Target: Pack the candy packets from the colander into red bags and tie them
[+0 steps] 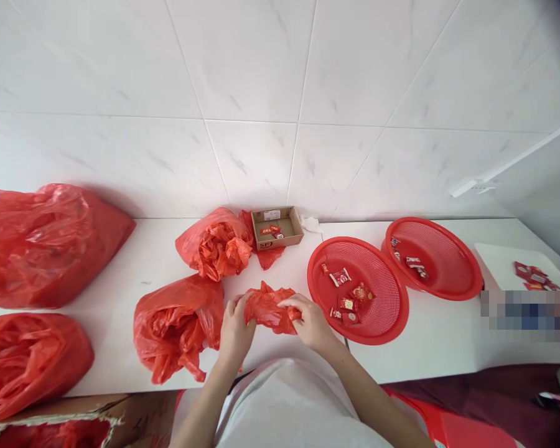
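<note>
Between my two hands I hold a crumpled red plastic bag [270, 310] above the front of the white table. My left hand [236, 330] grips its left side, fingers closed on the film. On the other side, my right hand [313, 320] pinches the bag's right edge. Just right of that hand stands a red mesh basket [383, 323] with several small wrapped snack packets [348, 303] in it. Close by my left hand lies a full red bag [168, 311] stuffed with crumpled red plastic. Whatever the held bag contains, if anything, I cannot make out.
Behind are another stuffed red bag [214, 242] and a small cardboard box [280, 239] with a few packets. A second red basket [452, 261] and a white tray [499, 258] stand right. Large red bags [51, 249] fill the left, above an open carton [98, 414]. A person is at far right.
</note>
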Action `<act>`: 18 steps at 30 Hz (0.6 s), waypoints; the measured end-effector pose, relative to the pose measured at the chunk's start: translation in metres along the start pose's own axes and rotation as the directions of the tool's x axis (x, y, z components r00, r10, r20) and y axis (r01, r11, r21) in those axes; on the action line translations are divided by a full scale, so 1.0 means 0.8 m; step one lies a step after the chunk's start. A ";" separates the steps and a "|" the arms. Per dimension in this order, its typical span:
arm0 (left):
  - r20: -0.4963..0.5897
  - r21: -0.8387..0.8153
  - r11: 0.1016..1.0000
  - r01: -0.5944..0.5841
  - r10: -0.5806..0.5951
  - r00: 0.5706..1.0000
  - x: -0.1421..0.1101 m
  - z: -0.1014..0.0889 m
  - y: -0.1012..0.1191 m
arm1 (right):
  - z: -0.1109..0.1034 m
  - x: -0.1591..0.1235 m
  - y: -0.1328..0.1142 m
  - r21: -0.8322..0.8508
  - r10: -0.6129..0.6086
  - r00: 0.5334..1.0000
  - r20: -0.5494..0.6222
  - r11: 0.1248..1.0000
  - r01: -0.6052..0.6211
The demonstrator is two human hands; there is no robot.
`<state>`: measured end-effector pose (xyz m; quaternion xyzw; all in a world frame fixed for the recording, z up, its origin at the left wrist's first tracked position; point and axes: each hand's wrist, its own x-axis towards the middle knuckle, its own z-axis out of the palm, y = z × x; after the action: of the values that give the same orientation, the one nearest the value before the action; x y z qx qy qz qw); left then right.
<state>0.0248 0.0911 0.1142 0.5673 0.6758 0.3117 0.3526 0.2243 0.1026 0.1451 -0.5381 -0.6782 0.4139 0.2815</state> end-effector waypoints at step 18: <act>0.432 -0.605 0.631 0.485 -0.251 0.866 -0.010 -0.024 0.027 | 0.025 -0.006 -0.017 -0.192 0.138 0.970 0.202 0.976 -0.098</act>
<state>0.0216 0.0866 0.1440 0.2807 0.5466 0.3702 0.6967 0.2025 0.0920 0.1470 -0.5532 -0.7060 0.4222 0.1316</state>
